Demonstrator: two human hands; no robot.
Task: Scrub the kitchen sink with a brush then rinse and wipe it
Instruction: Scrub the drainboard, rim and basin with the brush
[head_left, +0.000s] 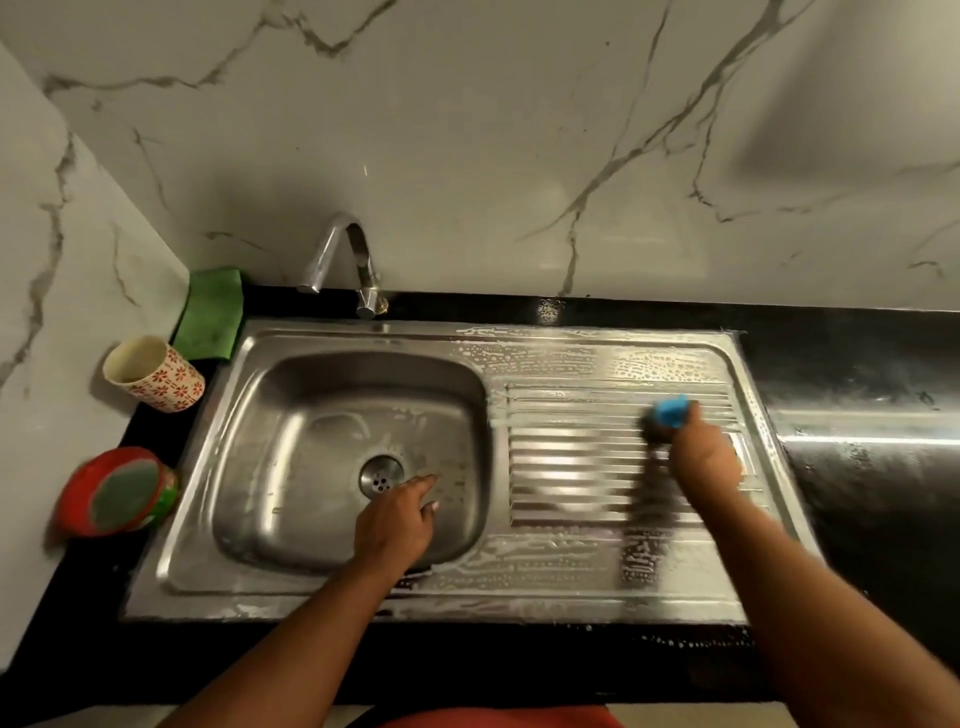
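A steel sink (358, 338) is set into a black counter, with a basin on the left and a ribbed drainboard (576, 457) on the right. Soapy foam covers the drainboard and the rim. My right hand (701, 452) grips a blue-handled brush (670, 413) and presses it on the drainboard ribs; hand and brush are motion-blurred. My left hand (400, 512) hangs over the basin near the drain (382, 477), index finger extended, holding nothing. A chrome tap (345, 265) stands behind the basin with no water running.
A folded green cloth (213, 312) lies at the back left corner. A patterned cup (153, 374) and a red round container (117, 491) sit on the counter left of the sink. Marble walls close off the back and left. Wet black counter (857, 441) extends right.
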